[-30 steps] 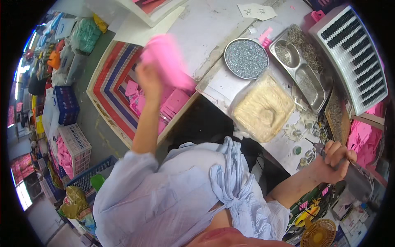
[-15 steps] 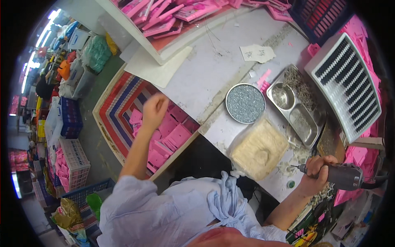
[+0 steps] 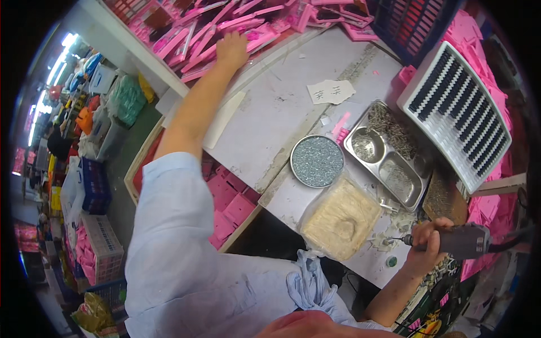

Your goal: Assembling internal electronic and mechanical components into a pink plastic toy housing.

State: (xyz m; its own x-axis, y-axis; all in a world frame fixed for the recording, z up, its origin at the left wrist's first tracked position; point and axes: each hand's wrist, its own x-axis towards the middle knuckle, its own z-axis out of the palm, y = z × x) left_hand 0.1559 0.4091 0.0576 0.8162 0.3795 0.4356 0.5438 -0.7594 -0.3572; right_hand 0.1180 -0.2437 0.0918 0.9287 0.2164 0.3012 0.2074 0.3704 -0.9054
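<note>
My left hand (image 3: 232, 52) is stretched far out over the pile of pink plastic parts (image 3: 194, 42) in the white-edged bin. Its fingers are bent down and closed on one of those parts, and the fingertips are partly hidden. At the right of the bench, my right hand (image 3: 427, 242) is wrapped round a dark electric screwdriver (image 3: 463, 241), its bit pointing left. Left of the bit lies a block of yellowish material in clear plastic (image 3: 341, 218). Beyond it stands a round tin (image 3: 317, 161) full of small grey metal pieces.
A steel compartment tray (image 3: 397, 169) holds small screws. Behind it, a white rack (image 3: 462, 115) with black rows leans beside a dark blue basket (image 3: 414, 28). More pink parts (image 3: 231, 203) lie in the lower bin, under my left arm. A torn paper (image 3: 331, 91) rests on the bench.
My left hand has moved from above the lower bin up and away to the far pink parts. The right hand still grips the screwdriver. The whole view has shifted slightly.
</note>
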